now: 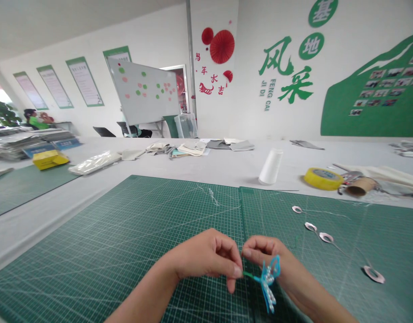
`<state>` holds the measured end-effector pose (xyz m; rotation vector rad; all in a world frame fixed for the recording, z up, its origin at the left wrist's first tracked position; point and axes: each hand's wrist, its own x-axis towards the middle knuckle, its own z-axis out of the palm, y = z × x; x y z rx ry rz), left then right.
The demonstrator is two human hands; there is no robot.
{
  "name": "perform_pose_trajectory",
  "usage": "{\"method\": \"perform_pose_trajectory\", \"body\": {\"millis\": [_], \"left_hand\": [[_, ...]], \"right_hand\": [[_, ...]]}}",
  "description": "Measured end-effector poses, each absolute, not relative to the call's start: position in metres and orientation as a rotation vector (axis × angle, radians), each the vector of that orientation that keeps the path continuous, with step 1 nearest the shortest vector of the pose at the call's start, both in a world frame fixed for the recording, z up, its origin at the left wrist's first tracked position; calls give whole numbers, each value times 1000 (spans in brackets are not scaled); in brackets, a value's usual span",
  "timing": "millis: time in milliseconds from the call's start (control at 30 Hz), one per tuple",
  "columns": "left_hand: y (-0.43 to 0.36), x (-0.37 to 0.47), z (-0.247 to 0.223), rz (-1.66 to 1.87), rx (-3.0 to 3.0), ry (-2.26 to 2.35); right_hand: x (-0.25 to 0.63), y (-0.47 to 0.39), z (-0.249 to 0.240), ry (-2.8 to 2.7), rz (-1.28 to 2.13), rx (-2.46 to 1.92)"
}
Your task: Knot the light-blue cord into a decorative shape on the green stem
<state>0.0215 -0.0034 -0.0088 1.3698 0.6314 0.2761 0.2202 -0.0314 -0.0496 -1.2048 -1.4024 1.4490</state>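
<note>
A small blue flower with looped petals and clear or pearly beads lies sideways in the air above the cutting mats. My left hand pinches the end of its green stem between thumb and fingertips. Just behind the flower is my right hand, its thumb and fingers pressed together. Whatever the right fingertips may hold is too small to make out. Under both hands, a green gridded cutting mat meets a second green mat.
On the right mat lie several pale oval rings with thin tails. Beyond stand a white thread cone, yellow tape roll and cardboard tube. Fabric pieces, a plastic packet and a yellow box sit farther back.
</note>
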Motion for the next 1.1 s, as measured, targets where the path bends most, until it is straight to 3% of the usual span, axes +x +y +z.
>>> {"method": "perform_pose_trajectory", "body": {"millis": [233, 467, 700, 1100], "left_hand": [[-6, 23, -15, 165, 1506, 674], [-6, 26, -17, 232, 1676, 811], [-4, 29, -19, 415, 1859, 1057], [5, 29, -17, 710, 1565, 1088]], "right_hand": [[227, -31, -50, -1541, 1371, -1197], [219, -47, -36, -1883, 683, -1318], [212, -57, -38, -2035, 58, -1077], [209, -55, -43, -2061, 111, -1066]]}}
